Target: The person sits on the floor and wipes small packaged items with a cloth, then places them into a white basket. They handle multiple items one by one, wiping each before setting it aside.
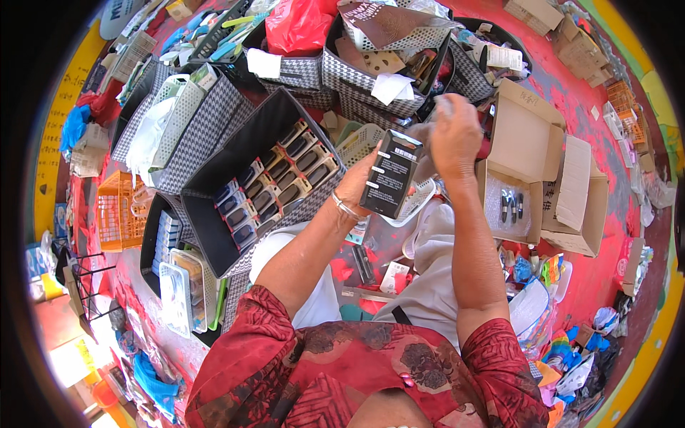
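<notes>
Hold the black package (pixel 389 178) steady, gripped in your left hand (pixel 354 184), just off the right corner of the checked box (pixel 239 153). Work your blurred right hand (pixel 457 135) gently; I cannot tell whether it pinches anything.

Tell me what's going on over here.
A person surrounded by bins and boxes is holding a black package with pale print in the left hand. The right hand is raised beside it; blur hides whether it grips anything. To the left, a checked bin holds rows of packaged items; to the right, a cardboard box stands open with small dark items inside.
</notes>
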The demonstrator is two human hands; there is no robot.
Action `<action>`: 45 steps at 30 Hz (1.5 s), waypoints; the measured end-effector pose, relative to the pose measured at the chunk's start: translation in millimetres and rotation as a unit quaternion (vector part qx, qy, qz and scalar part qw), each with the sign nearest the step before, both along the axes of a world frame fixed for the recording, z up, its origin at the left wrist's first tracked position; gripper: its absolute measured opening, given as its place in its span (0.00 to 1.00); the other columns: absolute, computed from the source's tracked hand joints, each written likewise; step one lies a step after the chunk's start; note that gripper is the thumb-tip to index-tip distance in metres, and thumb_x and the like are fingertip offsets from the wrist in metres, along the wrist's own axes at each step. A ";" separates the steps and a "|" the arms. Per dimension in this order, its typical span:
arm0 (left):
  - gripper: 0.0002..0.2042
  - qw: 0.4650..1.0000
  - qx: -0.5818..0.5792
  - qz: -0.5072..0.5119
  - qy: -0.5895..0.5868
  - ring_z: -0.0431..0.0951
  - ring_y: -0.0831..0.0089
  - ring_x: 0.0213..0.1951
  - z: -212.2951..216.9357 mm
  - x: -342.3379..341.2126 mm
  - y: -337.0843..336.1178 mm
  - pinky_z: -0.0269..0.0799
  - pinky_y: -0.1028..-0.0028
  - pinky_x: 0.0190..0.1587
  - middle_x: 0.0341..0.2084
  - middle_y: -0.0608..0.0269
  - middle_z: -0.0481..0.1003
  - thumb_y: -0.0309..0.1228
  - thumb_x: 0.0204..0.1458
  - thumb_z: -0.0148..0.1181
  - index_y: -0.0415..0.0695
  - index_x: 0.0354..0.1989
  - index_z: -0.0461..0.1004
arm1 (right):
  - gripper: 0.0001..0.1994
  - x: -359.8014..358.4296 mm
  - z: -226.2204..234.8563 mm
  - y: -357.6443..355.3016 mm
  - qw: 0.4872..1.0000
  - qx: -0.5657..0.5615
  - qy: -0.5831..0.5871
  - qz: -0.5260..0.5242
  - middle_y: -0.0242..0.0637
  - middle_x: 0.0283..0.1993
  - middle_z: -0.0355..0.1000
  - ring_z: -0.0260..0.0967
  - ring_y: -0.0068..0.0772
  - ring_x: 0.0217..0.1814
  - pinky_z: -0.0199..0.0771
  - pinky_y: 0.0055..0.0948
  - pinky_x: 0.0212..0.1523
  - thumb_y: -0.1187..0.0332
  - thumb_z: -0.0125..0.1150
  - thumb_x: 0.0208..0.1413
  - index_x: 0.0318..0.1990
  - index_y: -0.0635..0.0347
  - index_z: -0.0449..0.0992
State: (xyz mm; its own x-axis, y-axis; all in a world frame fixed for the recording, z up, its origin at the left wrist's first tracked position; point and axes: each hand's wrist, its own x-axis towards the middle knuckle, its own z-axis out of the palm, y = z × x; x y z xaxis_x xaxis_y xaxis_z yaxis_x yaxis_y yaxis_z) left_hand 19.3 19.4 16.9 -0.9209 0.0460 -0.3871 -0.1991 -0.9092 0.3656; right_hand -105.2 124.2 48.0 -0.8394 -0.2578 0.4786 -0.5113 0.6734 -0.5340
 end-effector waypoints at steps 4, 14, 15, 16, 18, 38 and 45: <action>0.18 0.996 0.085 0.015 0.039 0.75 0.61 0.35 -7.1 -1.7 -5.9 0.75 0.63 0.38 0.35 0.53 0.73 0.41 0.56 0.43 0.41 0.46 0.67 | 0.12 -5.1 14.5 7.4 0.967 -0.220 -0.130 -0.006 0.46 0.34 0.71 0.69 0.46 0.35 0.67 0.37 0.35 0.65 0.54 0.51 0.38 0.64 0.69; 0.21 0.983 0.087 0.151 -0.057 0.73 0.62 0.40 -36.7 -9.2 -8.6 0.66 0.62 0.48 0.35 0.58 0.73 0.51 0.54 0.40 0.46 0.37 0.69 | 0.10 79.5 -15.0 -40.4 0.930 -0.111 -0.183 0.299 0.45 0.35 0.67 0.64 0.50 0.39 0.63 0.38 0.39 0.70 0.54 0.47 0.38 0.61 0.67; 0.21 0.984 0.091 0.141 -0.062 0.73 0.61 0.39 -37.0 -8.8 -8.8 0.66 0.61 0.48 0.35 0.56 0.73 0.52 0.54 0.39 0.46 0.36 0.69 | 0.11 83.2 -14.2 -38.6 0.930 -0.079 -0.138 0.332 0.45 0.34 0.66 0.64 0.50 0.39 0.63 0.38 0.39 0.70 0.54 0.48 0.39 0.62 0.67; 0.22 0.985 0.090 0.135 -0.055 0.73 0.59 0.39 -36.4 -9.9 -9.8 0.66 0.61 0.47 0.34 0.55 0.73 0.52 0.54 0.38 0.45 0.35 0.68 | 0.11 84.1 -11.6 -35.2 0.929 -0.055 -0.083 0.357 0.45 0.34 0.66 0.64 0.50 0.38 0.63 0.38 0.38 0.70 0.53 0.48 0.40 0.62 0.66; 0.22 0.975 0.179 0.118 -0.066 0.74 0.62 0.30 -35.1 -7.7 -9.1 0.71 0.64 0.38 0.25 0.56 0.73 0.53 0.51 0.45 0.44 0.26 0.70 | 0.11 88.6 -5.2 -29.3 0.924 0.015 -0.047 0.380 0.45 0.33 0.65 0.64 0.50 0.37 0.63 0.39 0.37 0.71 0.53 0.48 0.40 0.63 0.65; 0.26 0.982 0.123 0.141 0.001 0.75 0.62 0.40 -2.9 -12.6 -18.5 0.72 0.64 0.44 0.39 0.50 0.72 0.51 0.55 0.39 0.37 0.45 0.66 | 0.11 42.0 26.1 -28.0 0.911 -0.250 -0.231 0.232 0.36 0.30 0.70 0.68 0.26 0.33 0.66 0.25 0.34 0.65 0.52 0.54 0.36 0.64 0.70; 0.22 0.981 0.111 0.144 -0.072 0.74 0.65 0.34 -27.9 -12.0 -12.1 0.71 0.64 0.39 0.31 0.56 0.73 0.54 0.53 0.43 0.45 0.34 0.68 | 0.10 77.4 6.4 -36.8 0.874 -0.070 -0.306 0.371 0.39 0.29 0.70 0.67 0.31 0.31 0.65 0.26 0.34 0.66 0.55 0.50 0.35 0.64 0.70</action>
